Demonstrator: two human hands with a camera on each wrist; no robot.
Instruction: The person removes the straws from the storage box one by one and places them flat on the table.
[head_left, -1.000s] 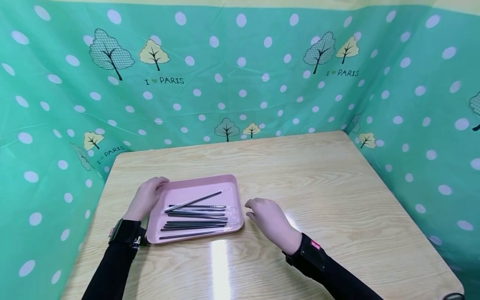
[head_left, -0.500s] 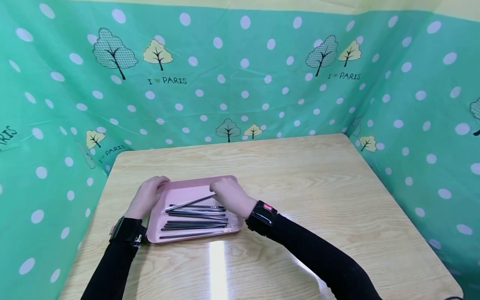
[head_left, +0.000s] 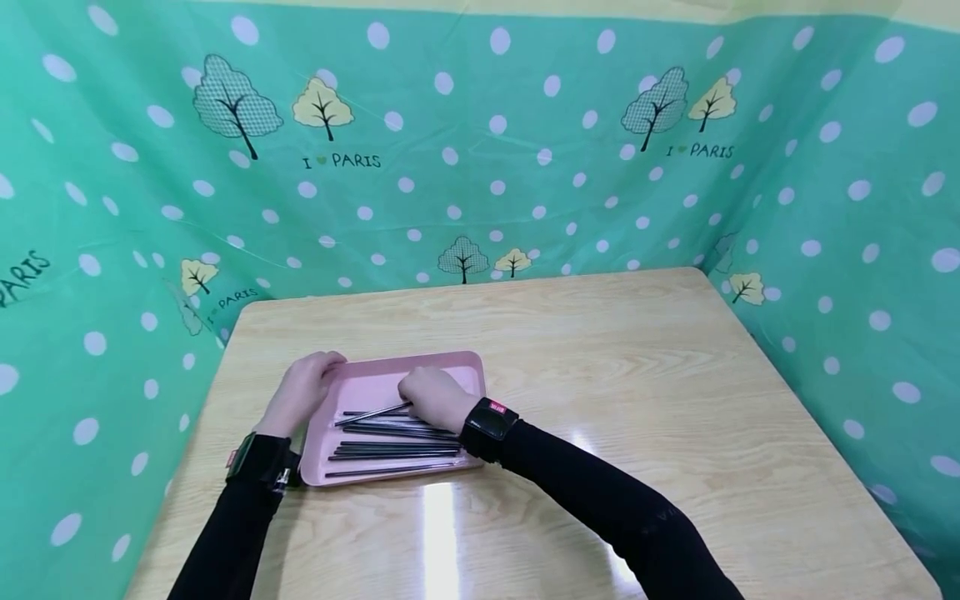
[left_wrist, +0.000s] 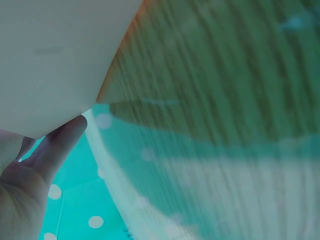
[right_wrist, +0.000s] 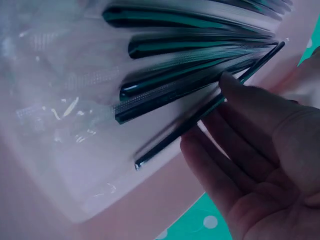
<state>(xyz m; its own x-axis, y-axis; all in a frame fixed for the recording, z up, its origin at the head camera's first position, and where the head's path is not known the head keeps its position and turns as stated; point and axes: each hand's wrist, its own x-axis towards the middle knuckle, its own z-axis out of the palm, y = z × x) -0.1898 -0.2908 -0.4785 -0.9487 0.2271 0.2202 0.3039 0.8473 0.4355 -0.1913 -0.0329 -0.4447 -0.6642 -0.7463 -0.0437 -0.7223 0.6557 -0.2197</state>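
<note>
A pink tray (head_left: 371, 382) lies on the table, holding several dark, shiny chopsticks (head_left: 393, 450), roughly side by side, some in clear plastic wrap. My left hand (head_left: 300, 392) holds the tray's far left corner; in the left wrist view its fingers (left_wrist: 60, 150) reach up to the tray's edge. Over the tray's right half, my right hand (head_left: 438, 400) pinches one chopstick (right_wrist: 167, 140) between thumb and fingers. This chopstick slants across the others, and its end beyond the fingers shows in the right wrist view. The right hand hides the right ends of some chopsticks.
The wooden table (head_left: 600, 358) extends to the right of the tray and in front of it. A green dotted curtain (head_left: 495, 158) with printed trees hangs behind the table and along both sides.
My right hand has moved left from beside the tray to over it and now pinches the slanting chopstick. The left hand has stayed at the tray's corner.
</note>
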